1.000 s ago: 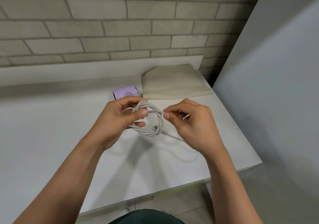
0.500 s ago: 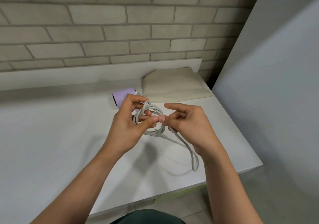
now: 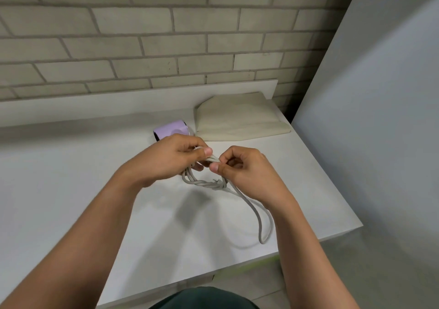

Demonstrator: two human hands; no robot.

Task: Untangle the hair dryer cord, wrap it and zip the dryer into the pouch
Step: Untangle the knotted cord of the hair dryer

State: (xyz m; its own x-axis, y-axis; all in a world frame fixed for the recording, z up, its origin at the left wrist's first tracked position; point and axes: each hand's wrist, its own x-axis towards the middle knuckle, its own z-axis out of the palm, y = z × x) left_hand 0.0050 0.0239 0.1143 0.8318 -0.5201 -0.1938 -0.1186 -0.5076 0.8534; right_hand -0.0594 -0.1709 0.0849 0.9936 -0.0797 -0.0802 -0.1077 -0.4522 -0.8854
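Cord [image 3: 204,183]: pale grey, coiled and twisted, held above the table [image 3: 71,189] at centre; one long loop trails toward the near right edge.
Left hand [image 3: 171,159]: fingers curled round the coils, thumb on top.
Right hand [image 3: 247,173]: thumb and forefinger pinching the cord, close beside the left thumb.
Hair dryer [image 3: 171,130]: lilac, on the table just beyond the left hand, partly hidden.
Pouch [image 3: 240,118]: beige, flat, far right, just beside the dryer.
Brick wall [image 3: 142,35]: behind.

Both hands [image 3: 171,159] on tangled cord [image 3: 204,183]
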